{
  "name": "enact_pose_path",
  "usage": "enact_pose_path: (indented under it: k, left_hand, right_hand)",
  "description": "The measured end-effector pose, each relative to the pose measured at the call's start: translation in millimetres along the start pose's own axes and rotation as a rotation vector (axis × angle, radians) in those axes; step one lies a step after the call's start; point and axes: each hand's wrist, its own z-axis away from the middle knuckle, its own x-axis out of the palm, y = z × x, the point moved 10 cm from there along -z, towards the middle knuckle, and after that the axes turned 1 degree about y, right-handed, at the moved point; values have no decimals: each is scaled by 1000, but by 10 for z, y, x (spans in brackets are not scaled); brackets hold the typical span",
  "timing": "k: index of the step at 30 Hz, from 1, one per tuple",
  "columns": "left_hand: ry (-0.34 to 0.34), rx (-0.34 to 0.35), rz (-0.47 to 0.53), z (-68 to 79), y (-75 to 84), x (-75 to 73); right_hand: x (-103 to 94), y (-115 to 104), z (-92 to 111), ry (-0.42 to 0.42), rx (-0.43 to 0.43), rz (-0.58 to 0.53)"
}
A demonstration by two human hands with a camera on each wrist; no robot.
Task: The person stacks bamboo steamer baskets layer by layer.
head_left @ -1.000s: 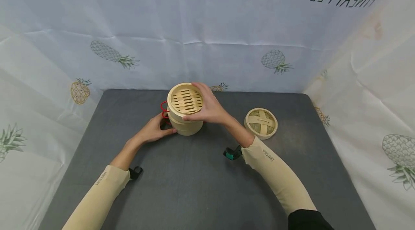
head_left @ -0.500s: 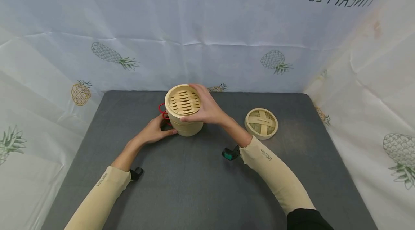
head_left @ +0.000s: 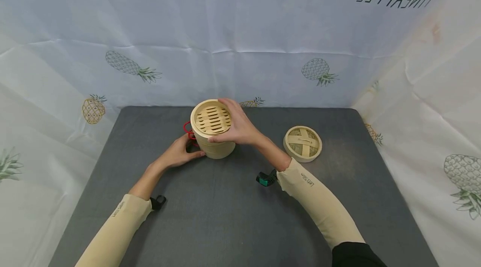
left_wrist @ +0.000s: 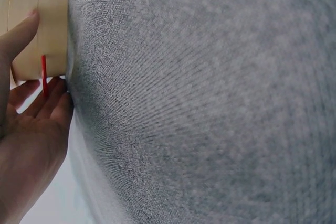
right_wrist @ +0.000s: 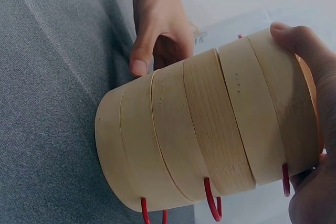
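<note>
A stack of bamboo steamer baskets (head_left: 219,151) stands at the table's far side, left of centre. The slatted floor of the top basket (head_left: 213,120) faces up. My right hand (head_left: 241,127) grips that top basket across its rim, thumb toward me. In the right wrist view the top basket (right_wrist: 260,90) sits against the tier below, with its edge slightly offset. My left hand (head_left: 175,153) holds the lowest tier from the left. The left wrist view has the thumb on the wall of the stack (left_wrist: 52,30) and fingers beside a red handle (left_wrist: 44,69).
To the right of the stack lies a round woven bamboo lid (head_left: 302,143). Red loop handles (right_wrist: 211,200) stick out from the baskets' sides. The dark grey table (head_left: 225,217) ends at a pineapple-print curtain (head_left: 240,16) behind and at both sides.
The top basket has come down and slightly left onto the tier below, closing the gap and step between them. My right hand moved with it; the left hand has stayed nearly still.
</note>
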Motion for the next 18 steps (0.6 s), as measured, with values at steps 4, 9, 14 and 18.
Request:
enact_pose_path:
  k: [4,9,14,18]
  left_hand:
    - [-2,-10,-9,4,-1,1]
    - [3,0,-15,15,20,-10]
    - [4,-4,0,16,23,-6]
    - [4,-5,-2,17,18,2]
  right_hand:
    - [4,-4,-1,0,5,2]
    - [12,-8,-3,-3,6,5]
    - [15,-5,-2,-7,5,0]
    - [22,-5,0,-6,7,-1]
